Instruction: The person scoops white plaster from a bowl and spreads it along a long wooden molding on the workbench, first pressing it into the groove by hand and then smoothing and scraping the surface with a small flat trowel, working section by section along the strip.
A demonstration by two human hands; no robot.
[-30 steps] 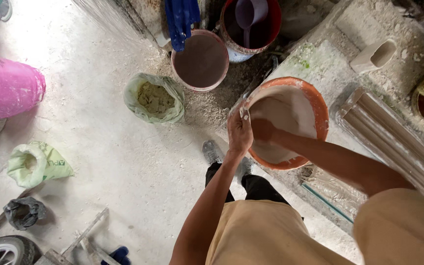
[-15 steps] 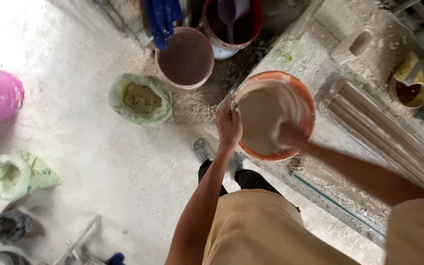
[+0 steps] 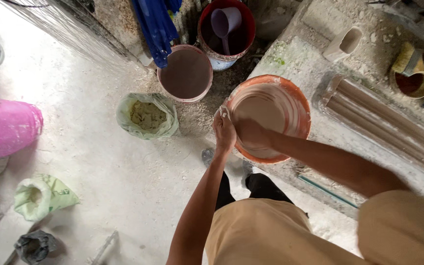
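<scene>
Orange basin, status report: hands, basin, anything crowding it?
Left hand grips orange basin rim. Right hand inside, in pale mix. Brown-filled bucket close alongside, not touching.

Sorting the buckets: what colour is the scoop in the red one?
Pale purple scoop, clearest in the head view.

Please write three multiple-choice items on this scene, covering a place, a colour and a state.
1. Where is the right hand?
A. inside the orange basin
B. on the pink bag
C. in the red bucket

2. What colour is the scoop in the red bucket?
A. green
B. purple
C. yellow

3. How does the left hand stand?
A. hanging free
B. flat on the floor
C. gripping the basin's rim

Answers: 1 A, the hand reaches within the rim; 2 B, the scoop is pale purple; 3 C, the fingers close on the rim's near edge.
</scene>
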